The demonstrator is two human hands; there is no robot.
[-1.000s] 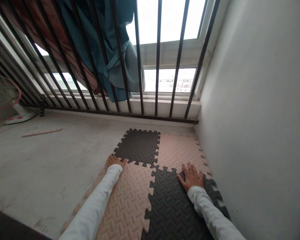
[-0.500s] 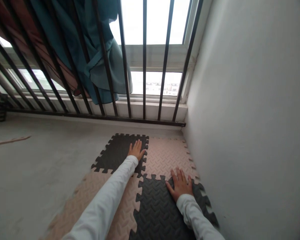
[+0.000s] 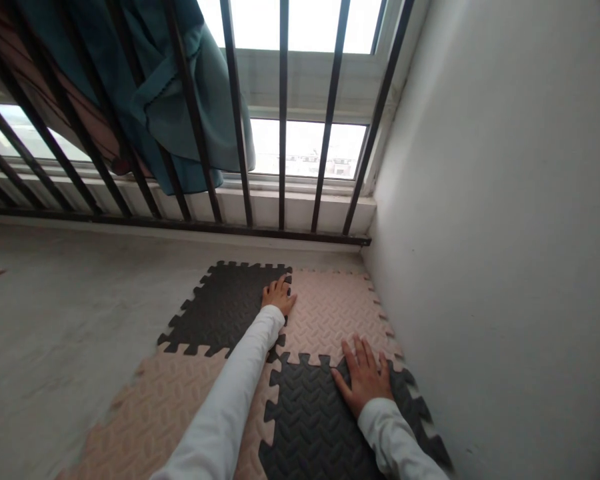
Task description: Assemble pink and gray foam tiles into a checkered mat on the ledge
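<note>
Both bare hands lie palm down on a small floor of interlocking foam mats, and they are well apart; neither hand closes on anything, the fingers are open and spread; the flat position seems made to press the foam down against the floor, not to lift it. The left hand (image 3: 279, 297) rests on the upper dark tile (image 3: 220, 313), with its fingers just at the seam beside the pale pink upper tile (image 3: 330, 310); the right hand (image 3: 365, 377) rests on the lower dark tile (image 3: 310, 427), near its top edge, not far from the same pink tile. A lower pink tile (image 3: 155, 407) lies under the left sleeve (image 3: 220, 400), so the four tiles make a checker of two colours; their toothed edges fit one into the other, and this is why they stay together as one piece. The mats are placed in the corner, beside the white wall (image 3: 495, 233), on a concrete floor (image 3: 70, 313); the free teeth on the outer edges stay unjoined. Ahead is a window with dark metal bars (image 3: 283, 133), and a teal curtain (image 3: 180, 100) is hanging bunched behind them.
</note>
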